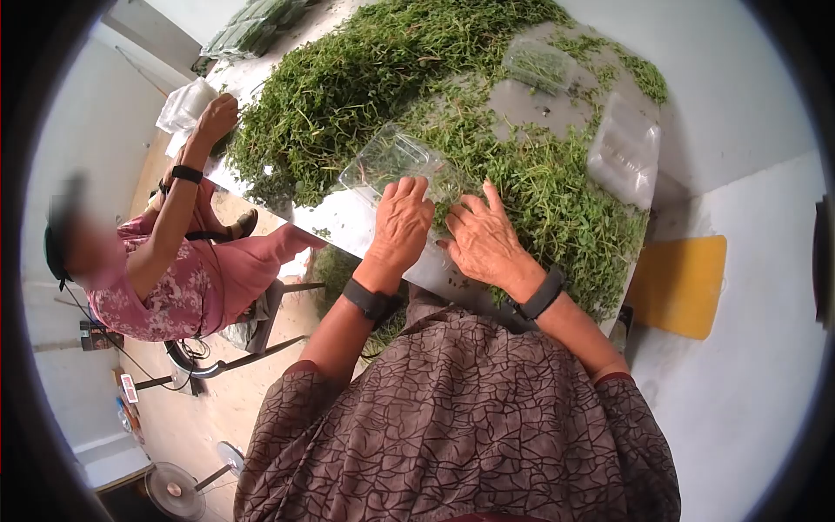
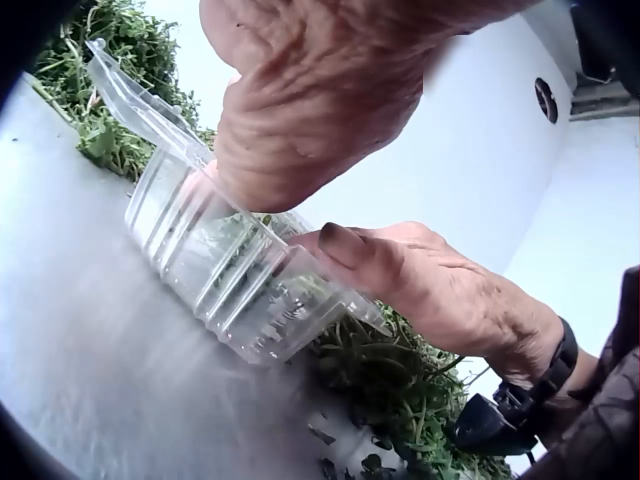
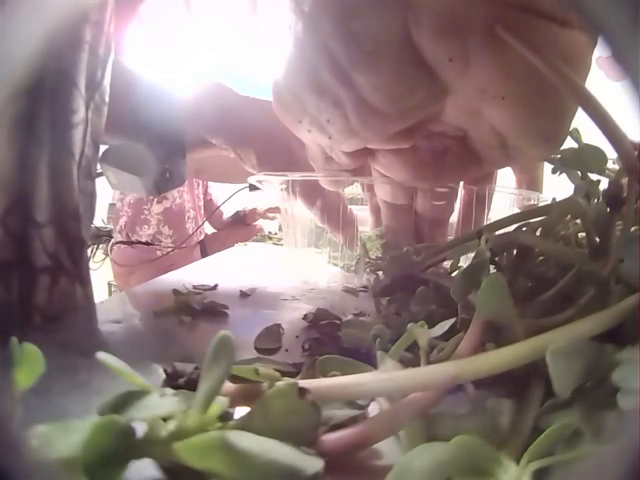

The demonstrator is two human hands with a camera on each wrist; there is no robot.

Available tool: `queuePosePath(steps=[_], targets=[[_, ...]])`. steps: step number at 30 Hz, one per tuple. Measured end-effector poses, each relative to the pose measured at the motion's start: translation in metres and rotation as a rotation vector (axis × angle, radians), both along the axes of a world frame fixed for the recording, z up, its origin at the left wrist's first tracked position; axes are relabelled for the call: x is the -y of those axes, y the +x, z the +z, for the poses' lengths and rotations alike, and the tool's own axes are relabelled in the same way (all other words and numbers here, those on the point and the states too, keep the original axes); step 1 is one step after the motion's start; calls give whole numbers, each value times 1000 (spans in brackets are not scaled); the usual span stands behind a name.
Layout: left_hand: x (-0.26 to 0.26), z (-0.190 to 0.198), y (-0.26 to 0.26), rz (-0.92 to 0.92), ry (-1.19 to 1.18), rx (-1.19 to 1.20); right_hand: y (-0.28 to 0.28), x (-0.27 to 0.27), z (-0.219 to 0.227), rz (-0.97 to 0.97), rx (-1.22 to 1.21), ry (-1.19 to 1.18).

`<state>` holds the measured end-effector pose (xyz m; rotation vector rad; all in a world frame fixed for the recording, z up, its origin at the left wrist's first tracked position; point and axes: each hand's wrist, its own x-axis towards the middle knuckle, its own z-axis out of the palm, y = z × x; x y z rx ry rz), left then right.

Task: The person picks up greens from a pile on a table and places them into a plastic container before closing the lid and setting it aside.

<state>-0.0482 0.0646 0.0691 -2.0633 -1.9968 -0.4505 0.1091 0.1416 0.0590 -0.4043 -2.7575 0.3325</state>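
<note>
A clear plastic clamshell box [image 1: 387,161] stands with its lid raised at the near side of the greens [image 1: 348,78]. My left hand [image 1: 404,224] reaches over its left part, fingers bent downward into it. On the right, my right hand [image 1: 491,244] has its fingers spread, tips at the box and the leaves. In the left wrist view, the thumb of my right hand [image 2: 440,290] rests at the rim of the ribbed box [image 2: 220,270], and my left hand [image 2: 310,100] dips in from above. The right wrist view has my right hand's fingers [image 3: 430,210] pointing down, partly hidden by stems.
Another clear box [image 1: 539,65] lies among the greens, and stacked clear trays [image 1: 624,148] stand at the table's right edge. A person [image 1: 165,278] sits at the left, beside a white bag [image 1: 185,106]. A yellow board [image 1: 678,287] is at the right.
</note>
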Motion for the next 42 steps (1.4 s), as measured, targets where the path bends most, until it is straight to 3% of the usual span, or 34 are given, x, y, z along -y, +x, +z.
queuePosePath(steps=[3, 14, 16, 18, 20, 23, 26, 29, 31, 33, 35, 42], targets=[[-7, 1, 1, -35, -152, -100, 1, -1, -5, -4, -2, -9], [-13, -2, -9, -153, -197, -248, 1, -1, -11, -11, -33, -26], [-4, 9, -19, -44, -149, 161, 2, -1, -9, -26, -28, -78], [11, 21, -40, -42, -72, 385, 4, 0, -7, -29, -6, -56], [35, 27, -58, 89, -57, 409, 6, -1, -5, -25, 17, -28], [81, 16, -79, 417, -252, 16, 5, 0, -5, -11, 6, -64], [111, 7, -79, 519, -427, 101, 4, -1, -5, 5, -62, -62], [100, 30, -55, 549, -442, 238, 9, 1, 5, 35, -200, -54], [84, 43, -35, 528, -354, 286, 14, 1, 16, -13, -253, -116], [67, 45, -23, 272, -39, 562, 21, -3, 25, -46, -307, -107], [49, 38, -12, 147, 53, 572, 29, -8, 30, -136, -367, -105], [19, 7, 23, -11, -159, 368, 63, -3, 41, -195, -370, -127]])
